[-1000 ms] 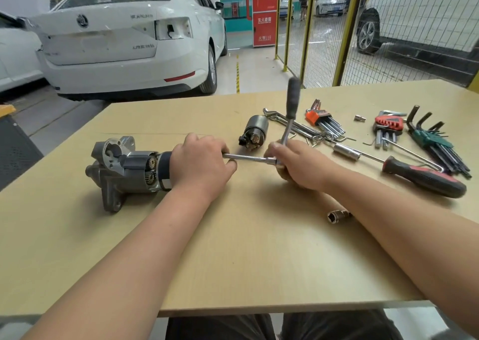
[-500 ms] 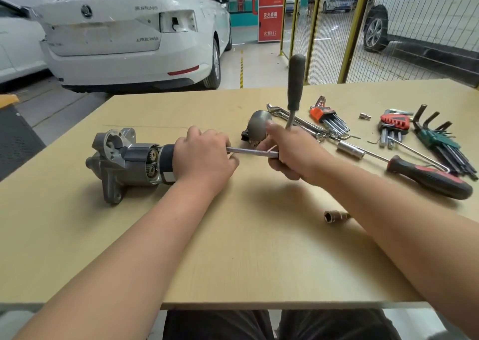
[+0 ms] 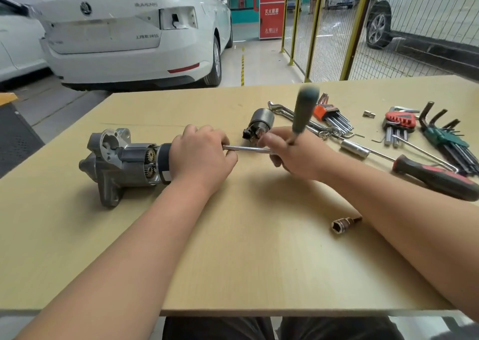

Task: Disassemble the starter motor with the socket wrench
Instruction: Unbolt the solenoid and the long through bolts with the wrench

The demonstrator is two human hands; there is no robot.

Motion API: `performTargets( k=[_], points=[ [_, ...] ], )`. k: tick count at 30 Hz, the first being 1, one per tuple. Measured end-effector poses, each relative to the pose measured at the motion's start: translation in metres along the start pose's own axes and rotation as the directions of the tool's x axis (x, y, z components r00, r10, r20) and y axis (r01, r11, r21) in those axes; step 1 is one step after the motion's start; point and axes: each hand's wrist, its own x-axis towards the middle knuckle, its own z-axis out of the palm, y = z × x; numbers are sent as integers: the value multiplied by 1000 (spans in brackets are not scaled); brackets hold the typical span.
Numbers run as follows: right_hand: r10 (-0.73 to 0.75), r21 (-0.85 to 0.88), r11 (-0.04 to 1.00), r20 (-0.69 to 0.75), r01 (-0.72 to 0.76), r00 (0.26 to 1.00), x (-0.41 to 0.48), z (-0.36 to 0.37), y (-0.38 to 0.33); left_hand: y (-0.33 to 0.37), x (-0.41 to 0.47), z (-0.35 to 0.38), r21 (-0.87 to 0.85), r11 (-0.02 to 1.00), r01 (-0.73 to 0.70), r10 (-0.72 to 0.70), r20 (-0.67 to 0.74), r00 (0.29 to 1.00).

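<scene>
The grey starter motor (image 3: 121, 158) lies on its side on the wooden table (image 3: 259, 262), with small gears showing at its middle. My left hand (image 3: 199, 155) grips the motor's rear end and hides it. A chrome extension bar (image 3: 246, 148) runs from under that hand to the right. My right hand (image 3: 298, 155) grips the socket wrench at its head, and the dark handle (image 3: 304, 111) sticks up, blurred. The removed solenoid (image 3: 259, 123) lies just behind the bar.
A loose socket (image 3: 343, 224) lies near my right forearm. A red-and-black screwdriver (image 3: 427, 176), a long socket bar (image 3: 355, 149), spanners (image 3: 285, 110) and several hex key sets (image 3: 396, 124) crowd the right back of the table. White cars and yellow mesh fencing stand beyond.
My right hand has swung the wrench handle, which now tilts to the right and is blurred. My left hand keeps its grip on the motor.
</scene>
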Motion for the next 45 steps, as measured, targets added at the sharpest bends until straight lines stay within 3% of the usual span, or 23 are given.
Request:
performTargets(
  k=[2, 6, 8, 12, 15, 20, 27, 36, 45],
  points=[
    [188, 313, 927, 83, -205, 979, 0, 0, -1, -3, -2, -4, -85, 996, -5, 5, 7, 1000],
    [169, 354, 914, 113, -198, 979, -7, 4, 1, -17, 0, -20, -198, 980, 17, 11, 142, 990],
    [182, 353, 913, 92, -203, 979, -9, 4, 1, -24, 5, -30, -85, 996, 33, -12, 238, 971],
    [207, 405, 885, 96, -228, 974, -11, 2, 1, -36, 12, -44, 348, 937, 21, -154, 359, 921],
    [210, 421, 875, 109, -237, 972, -11, 0, 0, -41, 8, -41, 327, 941, 91, -246, 473, 846],
    [250, 421, 866, 106, -271, 962, -10, 1, -2, -39, -12, -32, 227, 972, 63, -122, 255, 959],
    [321, 469, 815, 121, -339, 939, -12, -3, -2, -24, -21, -28, 110, 993, 29, -49, 184, 982],
    [369, 521, 755, 164, -398, 915, -10, -10, 7, -16, 1, -44, -16, 999, 34, -26, 331, 943],
    [418, 541, 666, 300, -514, 857, -3, -18, 6, -11, 24, -54, 94, 993, -70, 10, 527, 850]
  ],
)
